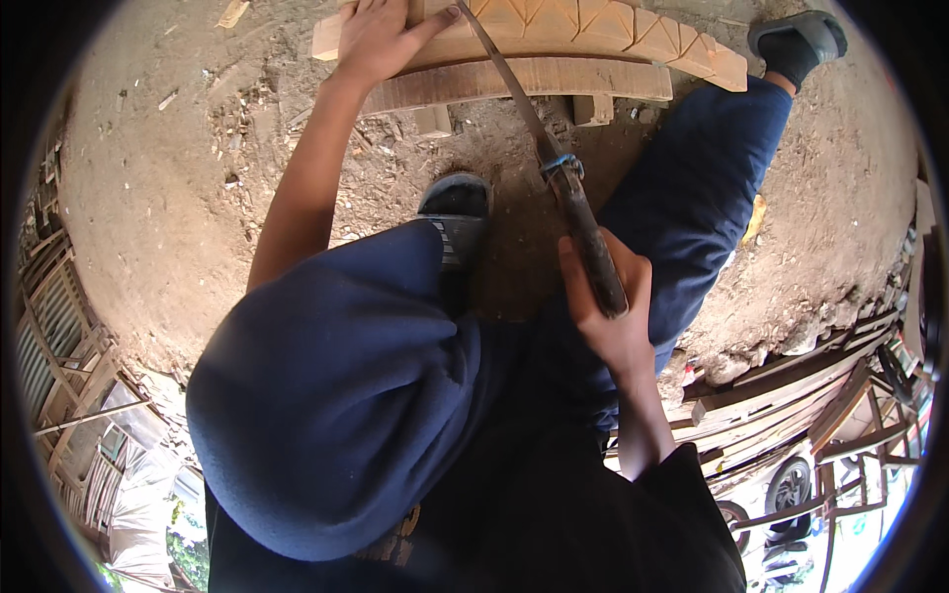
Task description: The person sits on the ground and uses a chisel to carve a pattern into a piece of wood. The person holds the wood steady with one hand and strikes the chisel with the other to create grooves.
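Note:
My right hand (613, 301) is wrapped round the dark handle of a machete (588, 232) with a blue tie where blade and handle meet. Its long narrow blade slants up and left to the top edge, over a thick wooden board (573, 25). Zigzag lines and notches mark that board's upper face. My left hand (381, 42) presses on its left part, thumb spread toward the blade; the fingertips reach the picture's edge. Just nearer to me lies a second, plain wooden beam (524, 81), resting on small wood blocks (593, 109). The blade's tip is out of view.
My sandalled feet (457, 212) rest on bare dirt (178, 198) strewn with wood chips, one leg stretched out to the right. Stacked planks (781, 395) lie at lower right, near a wheel (791, 484) and a wooden frame (865, 445). Corrugated sheeting (38, 356) stands at the left.

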The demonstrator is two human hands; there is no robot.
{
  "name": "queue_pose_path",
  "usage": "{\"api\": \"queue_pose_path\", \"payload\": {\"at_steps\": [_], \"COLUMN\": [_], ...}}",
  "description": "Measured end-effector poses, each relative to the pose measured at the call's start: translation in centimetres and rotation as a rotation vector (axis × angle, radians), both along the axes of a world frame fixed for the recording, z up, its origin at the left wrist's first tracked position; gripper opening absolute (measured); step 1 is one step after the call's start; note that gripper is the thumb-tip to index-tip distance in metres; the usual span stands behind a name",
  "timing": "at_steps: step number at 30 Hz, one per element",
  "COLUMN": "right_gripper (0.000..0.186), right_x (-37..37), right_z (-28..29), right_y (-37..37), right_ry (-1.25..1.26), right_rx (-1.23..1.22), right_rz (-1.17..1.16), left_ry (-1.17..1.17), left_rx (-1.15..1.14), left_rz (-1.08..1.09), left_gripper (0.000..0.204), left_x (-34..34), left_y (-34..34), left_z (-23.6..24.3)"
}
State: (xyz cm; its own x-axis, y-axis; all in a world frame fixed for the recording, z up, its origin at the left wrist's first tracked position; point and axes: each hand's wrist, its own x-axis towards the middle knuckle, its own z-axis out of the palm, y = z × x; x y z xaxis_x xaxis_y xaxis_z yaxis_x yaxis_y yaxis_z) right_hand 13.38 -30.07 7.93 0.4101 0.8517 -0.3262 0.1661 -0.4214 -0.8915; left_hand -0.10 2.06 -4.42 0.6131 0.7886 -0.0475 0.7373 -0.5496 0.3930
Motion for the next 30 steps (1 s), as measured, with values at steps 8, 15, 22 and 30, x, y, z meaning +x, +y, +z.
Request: {"api": "queue_pose_path", "payload": {"at_steps": [8,15,22,30], "right_gripper": [0.013,0.017,0.011,0.017], "right_x": [-0.2,-0.3,-0.2,-0.7], "right_z": [-0.7,-1.4,0.2,-0.4], "right_y": [2.1,1.5,-0.5,2.8], "right_ry": [-0.008,0.019,0.014,0.043], "right_rx": [0.089,0.092,-0.026,0.126], "right_rz": [0.017,-0.014,-0.013,-0.024], "left_ry": [-0.052,0.036,-0.061,-0.091], "left_rx": [0.133,0.011,0.088,0.157], "left_rz": [-0.026,-0.017,-0.016,-0.025], "left_gripper": [0.056,0.057,0.053,0.049], "left_x": [0.1,0.7,0.0,0.0], "left_y": [0.4,-0.2,0.0,0.0], "left_z": [-0.5,0.8,-0.5,-0.5]}}
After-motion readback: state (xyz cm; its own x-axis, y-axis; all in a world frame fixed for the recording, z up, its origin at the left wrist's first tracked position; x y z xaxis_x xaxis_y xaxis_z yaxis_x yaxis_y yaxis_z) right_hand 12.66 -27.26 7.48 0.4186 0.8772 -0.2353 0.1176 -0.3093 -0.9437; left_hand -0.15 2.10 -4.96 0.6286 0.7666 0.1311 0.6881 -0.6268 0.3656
